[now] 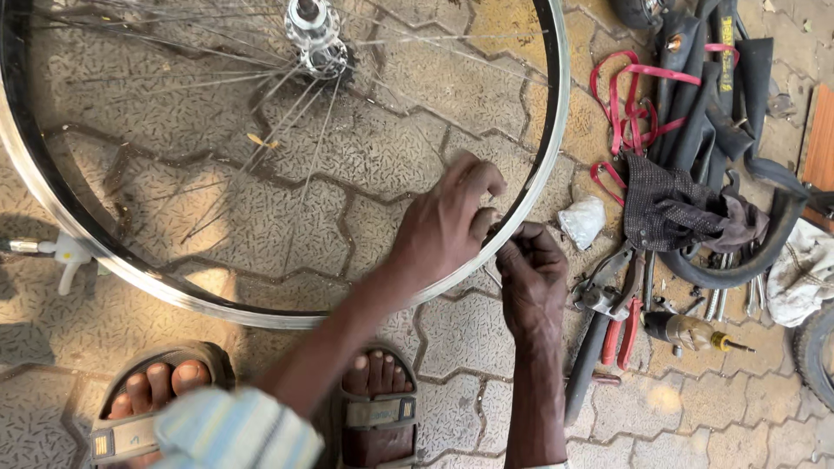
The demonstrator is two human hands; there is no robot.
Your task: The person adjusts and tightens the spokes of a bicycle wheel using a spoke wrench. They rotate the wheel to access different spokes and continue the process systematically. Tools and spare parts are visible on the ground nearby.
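Observation:
A bare bicycle wheel [556,104] with a shiny rim, thin spokes and a metal hub [314,33] lies flat on the paved ground. My left hand [447,221] reaches across from inside the wheel, and its curled fingers press on the rim's lower right stretch. My right hand [530,276] meets it from outside, closed in a fist around a small dark piece at the rim [492,231]. What that piece is stays hidden between the fingers. The two hands touch at the rim.
My sandalled feet [156,391] rest below the wheel. To the right lie red-handled pliers [621,326], a small oil bottle [686,330], black inner tubes [712,95], a red strap [625,95], a dark cloth [678,208], a white crumpled wrapper [582,221] and a tyre edge [817,352].

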